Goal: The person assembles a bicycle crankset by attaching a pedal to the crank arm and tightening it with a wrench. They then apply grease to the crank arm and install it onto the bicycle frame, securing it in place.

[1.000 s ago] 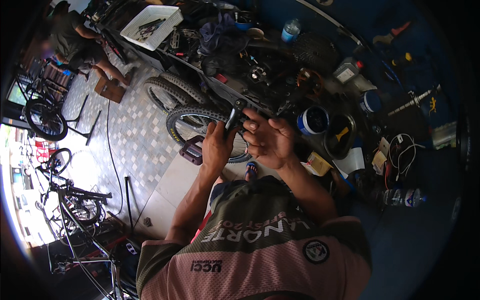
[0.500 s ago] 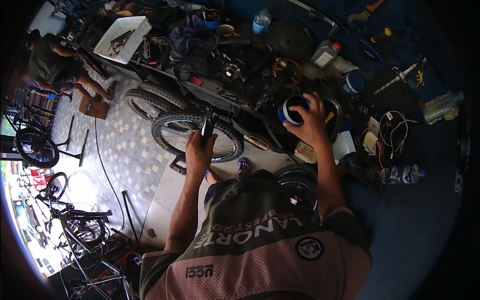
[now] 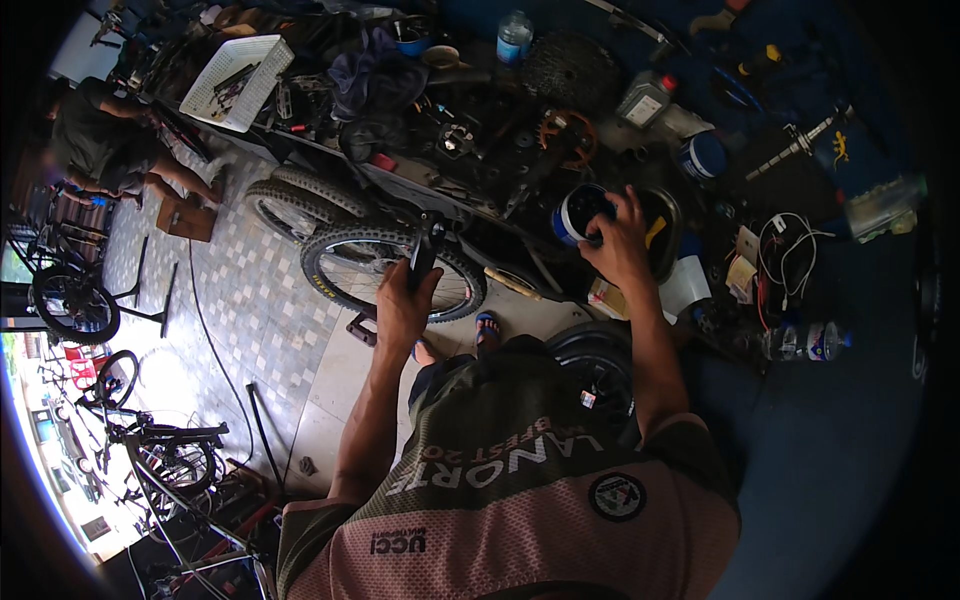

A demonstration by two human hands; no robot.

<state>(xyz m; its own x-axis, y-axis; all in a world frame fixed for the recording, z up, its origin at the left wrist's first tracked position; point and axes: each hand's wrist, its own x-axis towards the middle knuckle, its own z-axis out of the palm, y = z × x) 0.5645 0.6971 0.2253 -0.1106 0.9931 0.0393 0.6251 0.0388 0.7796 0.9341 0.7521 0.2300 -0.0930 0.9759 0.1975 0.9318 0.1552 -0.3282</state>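
My left hand [image 3: 403, 305] is wrapped round a black bicycle crank arm [image 3: 427, 245], held upright above a wheel. A dark pedal [image 3: 361, 328] shows just below that hand, at the crank arm's lower end as far as I can see. My right hand [image 3: 618, 248] reaches over a blue-and-white tub [image 3: 568, 222] on the bench, with one or two fingers bent into its mouth and the others raised apart. The tub's inside is dark, and those fingertips are partly hidden.
Bike wheels [image 3: 395, 270] lean against the cluttered bench. On it are a white basket [image 3: 262, 85], an orange chainring [image 3: 566, 138], a grey bottle [image 3: 647, 100] and a blue lidded tub [image 3: 703, 157]. A person [image 3: 105, 135] bends at far left, near a cardboard box [image 3: 186, 217].
My right hand's fingers have dipped lower into the tub's mouth. My left hand and the crank arm have shifted slightly to the right.
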